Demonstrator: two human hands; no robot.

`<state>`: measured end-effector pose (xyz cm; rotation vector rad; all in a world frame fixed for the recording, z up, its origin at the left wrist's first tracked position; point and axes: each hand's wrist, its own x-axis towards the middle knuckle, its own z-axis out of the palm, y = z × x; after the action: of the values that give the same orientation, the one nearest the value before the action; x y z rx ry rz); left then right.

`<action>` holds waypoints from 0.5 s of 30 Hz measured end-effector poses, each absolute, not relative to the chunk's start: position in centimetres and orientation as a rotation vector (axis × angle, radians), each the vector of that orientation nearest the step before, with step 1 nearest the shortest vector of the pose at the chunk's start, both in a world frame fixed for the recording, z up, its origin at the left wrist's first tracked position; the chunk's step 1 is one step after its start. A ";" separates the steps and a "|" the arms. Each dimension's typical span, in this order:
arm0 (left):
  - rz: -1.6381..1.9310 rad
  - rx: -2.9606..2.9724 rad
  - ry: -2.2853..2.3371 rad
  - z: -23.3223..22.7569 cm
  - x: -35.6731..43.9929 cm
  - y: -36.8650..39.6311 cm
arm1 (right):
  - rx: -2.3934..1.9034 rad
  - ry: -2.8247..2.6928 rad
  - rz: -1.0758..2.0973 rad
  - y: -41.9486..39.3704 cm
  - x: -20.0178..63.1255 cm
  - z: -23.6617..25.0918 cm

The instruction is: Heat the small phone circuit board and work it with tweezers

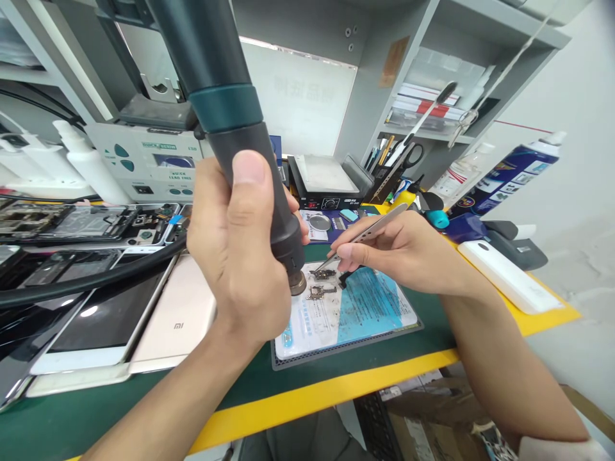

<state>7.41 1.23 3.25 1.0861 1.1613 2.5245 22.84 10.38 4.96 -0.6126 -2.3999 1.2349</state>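
My left hand [245, 256] is wrapped round the dark handle of a hot air gun [225, 109], its thumb lying along the front. The gun's metal nozzle [297, 282] points down at the left of some small phone circuit boards. In my right hand [398, 250] is a pair of metal tweezers [375, 227], pinched between thumb and fingers. Their tips are at the upper board [324, 274]; whether they grip it I cannot tell. A second board [321, 292] lies just below. Both rest on a blue and white printed sheet [375, 314]. A small black part [346, 276] is beside them.
Disassembled phones [110, 301] cover the left side, crossed by the gun's black hose [96, 282]. Behind stand a hot air station [144, 160] and a heating plate [327, 182]. At right are a pen holder [384, 179], a blue spray can [509, 173] and a white phone-shaped item [509, 275].
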 end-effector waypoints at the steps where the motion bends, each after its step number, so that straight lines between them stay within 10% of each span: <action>1: 2.523 1.093 1.163 3.2 7.4 1.2 | -0.623 -2.390 1.236 10.3 22.8 5.0; 15: 2.560 1.079 1.111 3.2 7.4 1.4 | -0.480 -2.499 1.129 10.4 22.9 5.0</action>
<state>7.41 1.44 3.15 1.0785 1.1113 2.5602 22.85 10.44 5.01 -0.4796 -2.4986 1.1287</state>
